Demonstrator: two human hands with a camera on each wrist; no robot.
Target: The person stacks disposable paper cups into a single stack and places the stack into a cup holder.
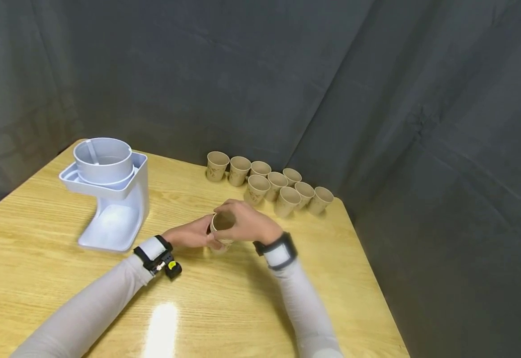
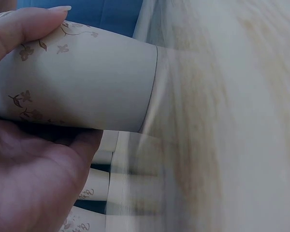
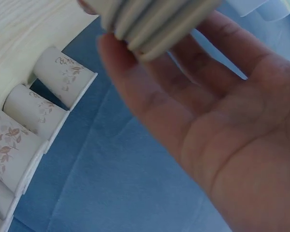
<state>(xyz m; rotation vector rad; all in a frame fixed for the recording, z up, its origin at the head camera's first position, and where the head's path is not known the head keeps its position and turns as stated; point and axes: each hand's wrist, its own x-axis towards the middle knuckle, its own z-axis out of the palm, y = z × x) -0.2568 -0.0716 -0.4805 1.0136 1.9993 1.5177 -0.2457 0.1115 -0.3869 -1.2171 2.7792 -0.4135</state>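
Observation:
A nested stack of brown paper cups stands between my two hands at the middle of the table, mouth upward. My left hand grips the outermost cup from the left. In the left wrist view its thumb lies along the flower-printed wall. My right hand comes over from the right and pinches the stack near the top. Several stacked rims show at its fingertips in the right wrist view. Whether the stack's base touches the table cannot be told.
Several upright paper cups stand grouped at the table's back right. A white dispenser-like stand with a round tub on top is at the left. Dark curtains hang close behind the table and along its right side.

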